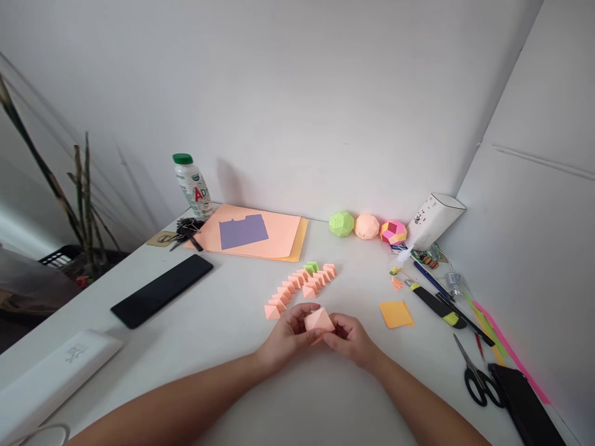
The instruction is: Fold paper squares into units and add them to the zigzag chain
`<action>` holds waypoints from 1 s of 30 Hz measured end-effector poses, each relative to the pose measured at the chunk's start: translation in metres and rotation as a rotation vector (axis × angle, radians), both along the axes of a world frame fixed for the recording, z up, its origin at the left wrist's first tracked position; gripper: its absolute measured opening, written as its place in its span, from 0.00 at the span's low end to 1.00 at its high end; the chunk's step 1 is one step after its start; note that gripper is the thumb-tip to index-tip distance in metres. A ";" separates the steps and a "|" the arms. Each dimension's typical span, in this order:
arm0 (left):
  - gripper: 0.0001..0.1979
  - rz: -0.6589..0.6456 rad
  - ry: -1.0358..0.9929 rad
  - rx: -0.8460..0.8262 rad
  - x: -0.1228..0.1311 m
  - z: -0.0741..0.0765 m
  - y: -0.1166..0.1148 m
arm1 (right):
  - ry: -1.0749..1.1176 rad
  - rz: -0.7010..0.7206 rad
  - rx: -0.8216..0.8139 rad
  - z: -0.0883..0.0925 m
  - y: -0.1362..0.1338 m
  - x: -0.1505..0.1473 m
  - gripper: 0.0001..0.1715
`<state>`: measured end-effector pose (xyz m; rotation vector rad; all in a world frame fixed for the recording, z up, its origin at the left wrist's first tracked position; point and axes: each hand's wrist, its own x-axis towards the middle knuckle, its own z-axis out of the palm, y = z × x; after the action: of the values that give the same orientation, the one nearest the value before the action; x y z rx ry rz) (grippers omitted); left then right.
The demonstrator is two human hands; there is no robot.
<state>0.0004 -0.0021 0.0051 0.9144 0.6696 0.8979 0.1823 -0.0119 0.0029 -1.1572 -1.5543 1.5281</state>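
Note:
Between my two hands is a peach folded-paper piece with pointed, pyramid-like faces (319,319). My left hand (289,331) grips it from the left, thumb along its lower edge. From the right, my right hand (349,337) pinches its other side. Just beyond my hands, two slanting rows of similar small peach paper units (291,284) stand on the table, with a few green units (311,267) at the far end. My fingers cover the lower part of the held piece.
Along the wall sit green (341,223), peach (367,227) and multicoloured paper balls (393,232). Paper sheets (279,232) and a bottle (193,189) are behind left. Rightward lie sticky notes (396,314), a cutter (434,303), scissors (475,375) and a black case (527,402).

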 end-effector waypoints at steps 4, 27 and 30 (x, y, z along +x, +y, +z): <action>0.19 -0.078 0.023 0.071 0.000 0.004 -0.001 | 0.056 -0.079 -0.049 0.002 0.002 0.002 0.15; 0.08 -0.013 0.161 0.329 -0.001 -0.009 -0.005 | -0.094 -0.032 -0.079 0.004 0.001 -0.001 0.17; 0.14 -0.042 0.222 0.583 -0.003 -0.016 -0.005 | -0.146 -0.034 -0.054 0.001 0.000 -0.001 0.18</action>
<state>-0.0028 -0.0069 -0.0105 1.5604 0.5804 0.9800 0.1815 -0.0120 0.0037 -1.3456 -1.5876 1.4998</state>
